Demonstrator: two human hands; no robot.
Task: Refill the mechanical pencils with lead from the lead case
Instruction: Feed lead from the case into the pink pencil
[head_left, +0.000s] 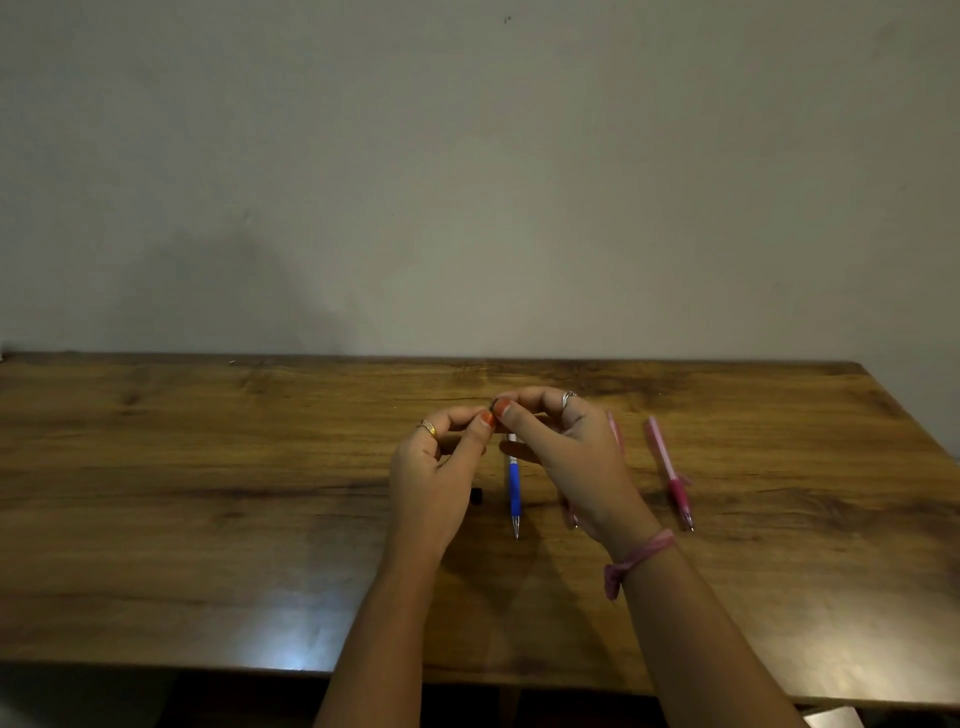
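fingers (485, 418) of both hands are curled, thumb tips meeting above the table (208, 493) around something small and dark; it is too small to name, though it may be the lead case or its cap. the left hand (439, 467) pinches from one side, the right hand (563, 452) from the other, and whether either holds a lead cannot be told.

by size: the table fills the lower view, running up to a plain wall (467, 156). both forearms reach in from the near edge, the right wrist tied with a pink band (636, 564). three pencils lie on the wood with tips toward the person: a pink pencil (670, 473) to the right, well apart from the hands; a second pink one (615, 431) mostly hidden under the right hand; a blue pencil (514, 486) between the hands, below the pinch. a small black piece (477, 495) lies just beside the left hand.

judged from this, the step is opening or handling the lead supply, with no pencil yet picked up. the next move likely calls for a light, steady pinch to draw out one thin lead without snapping it, then a free hand to lift a pencil.
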